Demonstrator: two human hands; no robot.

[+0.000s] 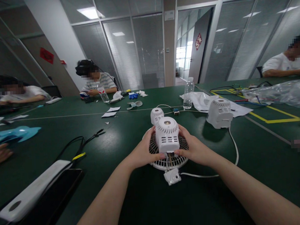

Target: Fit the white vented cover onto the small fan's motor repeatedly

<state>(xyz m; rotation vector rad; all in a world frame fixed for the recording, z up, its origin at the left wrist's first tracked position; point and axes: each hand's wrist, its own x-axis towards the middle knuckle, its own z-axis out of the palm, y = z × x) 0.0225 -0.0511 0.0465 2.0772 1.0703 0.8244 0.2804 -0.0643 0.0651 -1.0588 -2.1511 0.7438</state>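
Note:
A white fan motor housing (167,135) with vent slots stands on a round white fan grille (165,163) in front of me. My left hand (144,149) grips the housing's left side, thumb at its lower edge. From the right, my right hand (192,146) closes around the same housing, its thumb also at the bottom edge. A small white switch box (172,176) lies at the grille's near rim, with a white cord running off to the right. Just behind sits another white motor housing (157,115), partly hidden. A third white housing (219,114) stands to the right.
Clear water bottles (188,94) and white plastic sheeting (202,101) lie beyond. To the left are a white power strip (34,190), a dark phone (48,205) and a blue fan blade (17,133). Several people sit around the green table (111,134); one hand (0,154) shows at left.

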